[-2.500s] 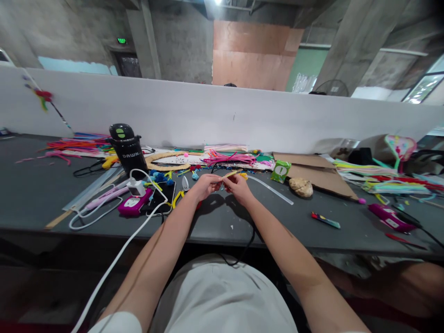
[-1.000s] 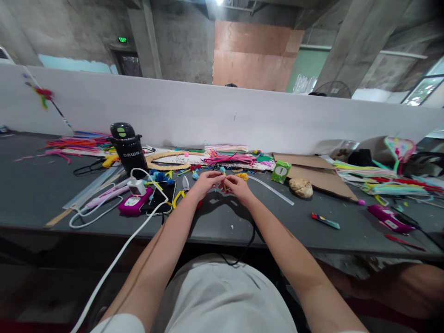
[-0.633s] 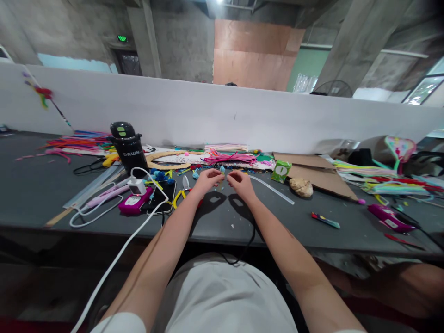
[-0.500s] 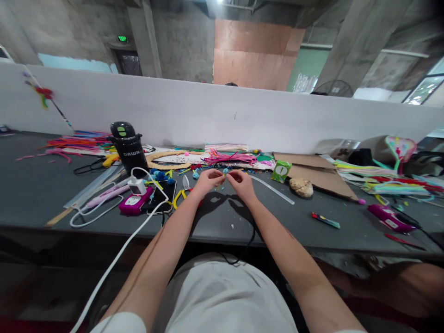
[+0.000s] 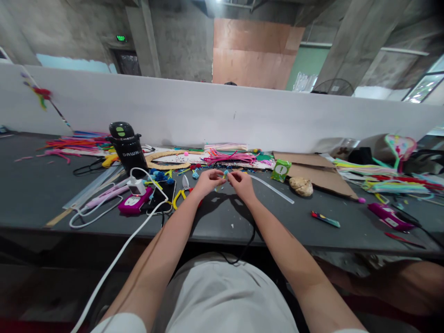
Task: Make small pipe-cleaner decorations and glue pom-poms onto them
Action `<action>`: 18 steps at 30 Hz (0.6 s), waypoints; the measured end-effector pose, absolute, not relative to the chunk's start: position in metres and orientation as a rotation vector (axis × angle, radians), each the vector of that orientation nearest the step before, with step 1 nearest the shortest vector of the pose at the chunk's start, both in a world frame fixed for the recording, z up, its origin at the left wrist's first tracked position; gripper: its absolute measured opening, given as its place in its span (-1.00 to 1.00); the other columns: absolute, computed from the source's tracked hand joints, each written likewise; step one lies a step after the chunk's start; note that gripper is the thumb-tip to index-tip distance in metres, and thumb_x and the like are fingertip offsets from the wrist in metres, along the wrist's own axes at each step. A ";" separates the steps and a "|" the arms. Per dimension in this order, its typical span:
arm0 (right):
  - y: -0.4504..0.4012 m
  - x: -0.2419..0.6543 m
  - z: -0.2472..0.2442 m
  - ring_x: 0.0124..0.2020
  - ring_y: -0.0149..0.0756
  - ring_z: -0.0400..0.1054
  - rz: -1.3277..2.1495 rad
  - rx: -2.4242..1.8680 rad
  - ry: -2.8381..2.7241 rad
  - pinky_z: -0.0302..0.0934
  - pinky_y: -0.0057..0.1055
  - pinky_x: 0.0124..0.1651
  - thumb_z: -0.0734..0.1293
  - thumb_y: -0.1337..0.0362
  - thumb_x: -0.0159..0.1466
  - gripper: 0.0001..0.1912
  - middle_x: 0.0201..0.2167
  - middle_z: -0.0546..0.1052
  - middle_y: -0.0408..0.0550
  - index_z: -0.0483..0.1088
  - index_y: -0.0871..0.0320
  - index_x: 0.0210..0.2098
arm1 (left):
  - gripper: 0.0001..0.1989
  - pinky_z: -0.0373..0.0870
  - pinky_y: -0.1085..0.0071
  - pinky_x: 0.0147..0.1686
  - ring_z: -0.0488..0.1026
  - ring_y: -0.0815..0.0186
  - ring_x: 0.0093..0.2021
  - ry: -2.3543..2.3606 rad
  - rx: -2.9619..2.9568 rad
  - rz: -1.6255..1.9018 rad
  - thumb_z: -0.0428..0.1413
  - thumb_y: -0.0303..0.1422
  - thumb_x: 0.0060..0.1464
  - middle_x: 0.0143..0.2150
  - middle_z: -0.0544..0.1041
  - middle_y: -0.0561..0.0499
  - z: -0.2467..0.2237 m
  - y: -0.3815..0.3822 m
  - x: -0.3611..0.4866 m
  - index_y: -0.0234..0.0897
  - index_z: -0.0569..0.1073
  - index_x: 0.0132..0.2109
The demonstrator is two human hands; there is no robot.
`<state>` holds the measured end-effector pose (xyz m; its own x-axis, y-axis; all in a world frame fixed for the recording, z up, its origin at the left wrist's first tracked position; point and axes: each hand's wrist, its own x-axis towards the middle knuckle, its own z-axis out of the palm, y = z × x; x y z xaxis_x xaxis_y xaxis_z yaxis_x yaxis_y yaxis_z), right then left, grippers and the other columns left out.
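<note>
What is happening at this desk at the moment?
A person's left hand and right hand meet above the gray table, fingertips at a small light-blue piece; which hand grips it is unclear. The pliers lie beside the left forearm, and a clear strip lies beyond the right hand.

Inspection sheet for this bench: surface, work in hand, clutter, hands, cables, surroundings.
Surface: grey tabletop, small scraps near the hands.
Work in hand: small blue piece at both hands' fingertips; which grips it, can't tell.
Clutter: pink fuzzy stems, yellow-handled cutters, black bottle, green box.
Hands: left hand and right hand close together above the table.
Cables: white cable and black cable cross the front edge.
Surroundings: white partition behind; someone's bare limb at lower right.
</note>
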<state>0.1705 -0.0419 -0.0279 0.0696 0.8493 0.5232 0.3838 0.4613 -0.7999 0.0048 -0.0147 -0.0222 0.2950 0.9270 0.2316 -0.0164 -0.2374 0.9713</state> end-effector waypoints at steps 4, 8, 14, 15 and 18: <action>-0.040 0.171 -0.028 -0.49 -0.29 0.36 0.548 -1.106 -1.541 0.23 -0.37 -0.38 0.28 -0.08 0.20 -0.59 -0.51 0.52 -0.04 0.48 0.16 -0.38 | -0.49 0.33 0.43 -0.38 0.43 0.35 -0.44 0.890 1.546 1.123 0.39 -0.22 -0.33 -0.47 0.52 0.01 -0.021 -0.015 0.005 -0.36 0.53 -0.18; -0.038 0.171 -0.028 -0.52 -0.32 0.33 0.619 -1.081 -1.530 0.22 -0.39 -0.41 0.28 -0.10 0.19 -0.58 -0.54 0.50 -0.06 0.46 0.16 -0.38 | -0.50 0.33 0.44 -0.38 0.44 0.33 -0.43 0.875 1.612 1.112 0.36 -0.21 -0.28 -0.46 0.53 0.00 -0.021 -0.014 0.005 -0.36 0.54 -0.15; -0.038 0.171 -0.026 -0.56 -0.35 0.29 0.710 -1.038 -1.491 0.20 -0.39 -0.45 0.31 -0.08 0.16 -0.60 -0.57 0.45 -0.09 0.44 0.17 -0.41 | -0.54 0.29 0.46 -0.43 0.40 0.37 -0.46 0.866 1.663 1.098 0.32 -0.20 -0.20 -0.46 0.53 0.01 -0.025 -0.011 0.004 -0.37 0.56 -0.13; -0.038 0.171 -0.025 -0.56 -0.36 0.28 0.729 -1.028 -1.488 0.19 -0.39 -0.45 0.31 -0.08 0.16 -0.60 -0.58 0.45 -0.09 0.43 0.17 -0.41 | -0.54 0.29 0.46 -0.42 0.40 0.37 -0.46 0.866 1.657 1.096 0.31 -0.20 -0.19 -0.44 0.53 0.00 -0.026 -0.010 0.004 -0.37 0.56 -0.12; -0.036 0.173 -0.025 -0.56 -0.36 0.28 0.753 -1.022 -1.469 0.20 -0.40 -0.46 0.30 -0.07 0.16 -0.61 -0.56 0.45 -0.10 0.41 0.16 -0.41 | -0.55 0.32 0.45 -0.38 0.42 0.35 -0.42 0.856 1.617 1.081 0.28 -0.16 -0.15 -0.40 0.56 -0.03 -0.026 -0.010 0.004 -0.37 0.57 -0.14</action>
<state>0.1728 -0.0356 -0.0252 0.0148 0.9040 0.4273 0.1810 0.4179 -0.8903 0.0045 -0.0097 -0.0264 0.3571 0.9004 0.2486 0.0352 -0.2789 0.9597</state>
